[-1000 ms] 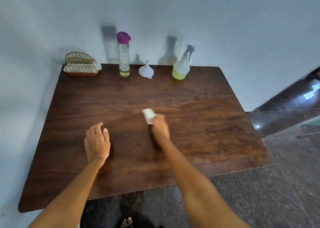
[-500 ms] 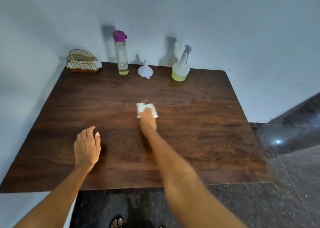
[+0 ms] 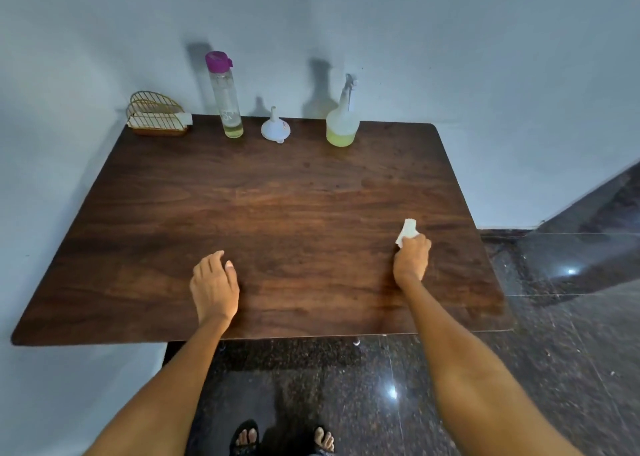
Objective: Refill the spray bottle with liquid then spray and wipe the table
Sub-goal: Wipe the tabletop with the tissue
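1. The table [image 3: 277,213] fills the view in front of you, dark wood, set against the wall.
2. Your left hand [image 3: 214,287] rests on the table near its front edge, fingers loosely bent, holding nothing.
3. Your right hand [image 3: 411,259] presses a white cloth [image 3: 406,232] onto the table's right side, fingers curled round it.
4. The spray bottle [image 3: 342,123] stands at the back edge, yellow liquid low inside.
5. The refill bottle [image 3: 225,97], purple-capped, stands left of it.
6. A holder [image 3: 157,117] sits in the back left corner.
7. A funnel [image 3: 275,128] lies mouth-down between the bottles.
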`<action>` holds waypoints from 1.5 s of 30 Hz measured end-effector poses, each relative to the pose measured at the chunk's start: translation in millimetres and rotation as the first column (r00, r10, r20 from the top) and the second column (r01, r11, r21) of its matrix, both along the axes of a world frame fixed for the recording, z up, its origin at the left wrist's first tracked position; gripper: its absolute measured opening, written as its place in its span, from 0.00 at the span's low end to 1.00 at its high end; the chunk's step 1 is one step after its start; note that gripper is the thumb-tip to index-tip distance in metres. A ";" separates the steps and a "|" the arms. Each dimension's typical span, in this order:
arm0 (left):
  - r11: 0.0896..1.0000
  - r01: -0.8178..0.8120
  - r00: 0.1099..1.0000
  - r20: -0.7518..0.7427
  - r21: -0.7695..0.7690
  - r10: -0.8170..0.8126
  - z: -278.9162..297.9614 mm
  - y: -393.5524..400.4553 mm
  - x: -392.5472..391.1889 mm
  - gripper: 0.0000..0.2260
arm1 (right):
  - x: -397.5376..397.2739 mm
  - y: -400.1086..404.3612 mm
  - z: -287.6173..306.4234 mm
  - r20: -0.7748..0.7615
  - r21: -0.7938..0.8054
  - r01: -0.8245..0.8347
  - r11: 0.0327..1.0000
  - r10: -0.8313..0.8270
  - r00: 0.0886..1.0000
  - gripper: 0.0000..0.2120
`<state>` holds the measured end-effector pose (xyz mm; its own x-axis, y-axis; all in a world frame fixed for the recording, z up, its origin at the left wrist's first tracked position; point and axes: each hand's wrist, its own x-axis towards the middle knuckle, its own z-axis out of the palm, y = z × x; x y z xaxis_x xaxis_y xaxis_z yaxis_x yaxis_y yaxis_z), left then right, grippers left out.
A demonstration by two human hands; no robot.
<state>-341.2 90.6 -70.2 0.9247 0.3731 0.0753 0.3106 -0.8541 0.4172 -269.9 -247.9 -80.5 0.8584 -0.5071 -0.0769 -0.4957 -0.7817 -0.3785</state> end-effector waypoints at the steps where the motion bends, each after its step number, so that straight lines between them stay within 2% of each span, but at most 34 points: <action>1: 1.000 0.005 1.000 0.003 0.003 -0.005 2.3 0.9 -1.9 0.14 | -4.8 20.4 2.7 0.009 0.009 -0.037 0.999 0.037 0.999 0.13; 3: 1.000 0.005 1.000 0.003 0.006 -0.005 5.8 8.4 -2.6 0.14 | -14.7 80.9 11.9 -0.031 0.016 -0.161 0.987 0.161 0.986 0.14; 5: 1.000 0.000 1.000 0.016 0.020 -0.001 9.1 22.6 -4.5 0.14 | -26.4 156.0 14.3 -0.050 0.026 -0.416 0.909 0.417 0.908 0.15; 7: 0.999 -0.012 0.999 0.041 0.033 0.011 11.4 38.6 -6.7 0.14 | -46.8 230.9 18.9 -0.069 0.064 -0.674 0.736 0.677 0.733 0.16; 9: 0.999 -0.019 0.999 0.037 0.050 0.017 11.8 53.4 -11.7 0.15 | -64.3 275.8 16.6 -0.015 0.175 -0.816 0.551 0.830 0.558 0.14; 11: 0.998 -0.005 1.000 0.021 0.066 0.004 11.5 66.4 -14.7 0.16 | -66.9 281.4 11.8 0.007 0.171 -0.905 0.389 0.918 0.396 0.13; 12: 0.998 0.006 1.000 0.021 0.066 -0.008 10.9 71.2 -14.4 0.16 | -61.8 271.0 10.9 0.068 0.173 -0.906 0.387 0.913 0.403 0.13; 13: 0.998 0.016 1.000 0.021 0.061 -0.017 11.4 76.2 -13.8 0.16 | -56.2 253.6 8.6 0.097 0.239 -0.858 0.455 0.868 0.487 0.14; 15: 0.999 0.024 1.000 0.008 0.038 -0.025 12.6 83.7 -12.0 0.16 | -47.6 207.8 3.6 0.109 0.132 -0.721 0.681 0.713 0.693 0.17; 16: 0.999 0.029 1.000 0.003 0.024 -0.029 13.7 87.1 -10.4 0.16 | -46.2 181.6 4.5 0.099 0.102 -0.565 0.819 0.556 0.825 0.17; 17: 0.999 0.035 0.999 0.000 0.012 -0.035 14.4 89.2 -8.7 0.16 | -49.2 153.5 2.7 0.068 0.105 -0.387 0.916 0.381 0.922 0.15; 18: 0.999 0.039 0.999 -0.002 0.000 -0.039 15.0 93.3 -7.2 0.16 | -54.5 133.4 3.9 0.031 0.108 -0.210 0.972 0.207 0.978 0.12; 19: 0.999 0.041 0.999 -0.006 -0.012 -0.041 15.5 97.8 -6.0 0.16 | -61.6 121.7 6.3 0.010 0.110 -0.089 0.990 0.089 0.996 0.11; 20: 0.999 0.038 0.999 -0.012 -0.022 -0.038 15.3 102.9 -5.6 0.16 | -68.4 121.7 9.5 -0.020 0.082 -0.038 0.996 0.040 0.999 0.10; 22: 0.999 0.030 0.999 -0.022 -0.039 -0.031 13.4 110.4 -7.5 0.16 | -77.1 148.7 8.9 -0.007 0.034 -0.049 0.998 0.049 0.999 0.11; 24: 0.998 0.021 0.999 -0.026 -0.059 -0.022 13.1 120.6 -9.9 0.16 | -79.3 206.8 7.6 -0.014 0.036 -0.180 0.983 0.180 0.984 0.13; 26: 0.997 0.013 1.000 -0.027 -0.082 -0.015 14.1 130.5 -10.8 0.16 | -79.5 279.1 7.5 -0.016 0.064 -0.372 0.926 0.373 0.928 0.14; 27: 0.996 0.005 1.000 -0.023 -0.088 -0.007 14.6 134.8 -10.2 0.16 | -81.3 314.6 7.5 -0.029 0.096 -0.483 0.870 0.488 0.872 0.15; 29: 0.994 -0.030 0.999 -0.017 -0.104 0.029 14.0 142.2 -9.2 0.16 | -89.2 368.2 12.2 -0.036 0.158 -0.704 0.692 0.717 0.696 0.14; 31: 0.994 -0.044 0.999 -0.021 -0.096 0.043 10.5 147.5 -12.5 0.16 | -97.3 379.8 12.9 -0.015 0.124 -0.836 0.535 0.843 0.537 0.13; 32: 0.996 -0.036 0.999 -0.021 -0.086 0.034 8.0 150.0 -15.1 0.16 | -98.4 371.6 11.2 0.009 0.116 -0.850 0.513 0.856 0.517 0.13; 33: 0.997 -0.019 1.000 -0.021 -0.081 0.018 5.6 151.5 -18.3 0.16 | -98.8 355.7 13.6 0.050 0.141 -0.819 0.557 0.822 0.568 0.13; 34: 0.997 -0.002 1.000 -0.020 -0.082 0.001 3.8 152.4 -21.4 0.16 | -100.1 334.6 18.2 0.089 0.204 -0.729 0.654 0.729 0.679 0.14; 35: 0.996 0.015 1.000 -0.019 -0.089 -0.017 3.5 151.4 -23.5 0.15 | -98.5 309.3 18.6 0.096 0.165 -0.635 0.754 0.629 0.772 0.14; 36: 0.995 0.029 0.999 -0.016 -0.099 -0.030 4.4 149.1 -24.1 0.16 | -94.7 280.7 18.4 0.070 0.118 -0.534 0.837 0.529 0.845 0.13; 38: 0.991 0.054 0.998 -0.010 -0.120 -0.056 8.0 140.8 -24.3 0.16 | -89.0 224.9 18.8 -0.037 0.142 -0.280 0.949 0.288 0.957 0.10; 41: 0.985 0.113 0.994 0.003 -0.133 -0.113 12.3 127.6 -30.2 0.16 | -93.4 180.9 20.7 -0.158 -0.024 -0.214 0.976 0.208 0.965 0.09; 45: 0.966 0.229 0.973 -0.001 -0.122 -0.231 19.9 102.0 -43.1 0.17 | -111.3 179.6 38.3 -0.243 0.029 -0.368 0.929 0.364 0.899 0.12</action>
